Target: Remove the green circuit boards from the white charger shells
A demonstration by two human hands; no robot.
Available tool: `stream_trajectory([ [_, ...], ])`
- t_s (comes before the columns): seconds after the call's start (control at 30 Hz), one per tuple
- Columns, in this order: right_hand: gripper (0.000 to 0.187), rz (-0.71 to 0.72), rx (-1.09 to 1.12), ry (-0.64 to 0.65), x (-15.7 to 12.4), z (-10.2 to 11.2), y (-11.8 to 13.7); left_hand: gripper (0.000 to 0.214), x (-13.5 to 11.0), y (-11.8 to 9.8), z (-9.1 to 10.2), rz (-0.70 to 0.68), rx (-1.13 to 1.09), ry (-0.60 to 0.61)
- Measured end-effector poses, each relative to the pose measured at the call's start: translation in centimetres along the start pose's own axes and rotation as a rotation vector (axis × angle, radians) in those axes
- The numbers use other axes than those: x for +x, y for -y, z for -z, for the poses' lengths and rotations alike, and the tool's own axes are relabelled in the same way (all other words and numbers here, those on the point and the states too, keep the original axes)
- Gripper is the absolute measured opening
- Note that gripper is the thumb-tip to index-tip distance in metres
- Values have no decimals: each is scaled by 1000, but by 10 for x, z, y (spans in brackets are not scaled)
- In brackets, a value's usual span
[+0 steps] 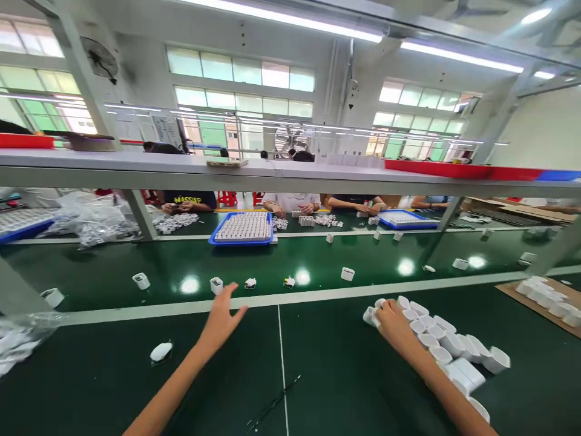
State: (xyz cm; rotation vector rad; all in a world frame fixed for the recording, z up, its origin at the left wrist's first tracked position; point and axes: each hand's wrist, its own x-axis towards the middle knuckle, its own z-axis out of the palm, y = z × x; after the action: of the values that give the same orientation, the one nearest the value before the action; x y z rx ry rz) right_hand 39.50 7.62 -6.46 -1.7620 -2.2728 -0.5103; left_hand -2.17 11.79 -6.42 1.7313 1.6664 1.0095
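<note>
Curling over white cases (pixel 452 345), lower right of frame: right hand (pixel 390 320); grip cannot be told. Left hand (pixel 222 315), left of centre: fingers spread, empty, near single case (pixel 216 285) on green belt (pixel 267 260) beyond tabletop (pixel 340 375).

White casings (pixel 370 315) partly hidden by right hand (pixel 393 320), bag (pixel 20 340) cropped

There are one left hand (pixel 222 316), one right hand (pixel 390 317), one oval white piece (pixel 161 351) and one thin dark tool (pixel 275 404); over a dozen white cases (pixel 452 344) by the right hand, overlapping too much to count exactly; three small flat pieces (pixel 250 283) on the green belt (pixel 267 260); three blue trays (pixel 240 243) beyond.
</note>
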Motion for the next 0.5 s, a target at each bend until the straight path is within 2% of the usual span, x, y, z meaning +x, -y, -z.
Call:
stream_trajectory([
  [0.1, 12, 333, 368, 5, 16, 11, 69, 80, -54, -6, -19, -9, -309, 321],
  [0.17, 4, 518, 530, 72, 26, 19, 123, 91, -82, -7, -31, 44, -487, 514],
  [0.23, 3, 682, 636, 162, 44, 24, 170, 69, -100, -3, -38, 116, -615, 646],
  [0.3, 2, 764, 683, 232, 75, 19, 205, 45, -106, 6, -40, 185, -703, 672],
  [0.37, 11, 741, 676, 263, 117, 5, 230, 33, -105, 18, -39, 226, -751, 613],
  [0.5, 27, 644, 608, 325, 201, -34, 262, 34, -93, 39, -38, 220, -768, 486],
])
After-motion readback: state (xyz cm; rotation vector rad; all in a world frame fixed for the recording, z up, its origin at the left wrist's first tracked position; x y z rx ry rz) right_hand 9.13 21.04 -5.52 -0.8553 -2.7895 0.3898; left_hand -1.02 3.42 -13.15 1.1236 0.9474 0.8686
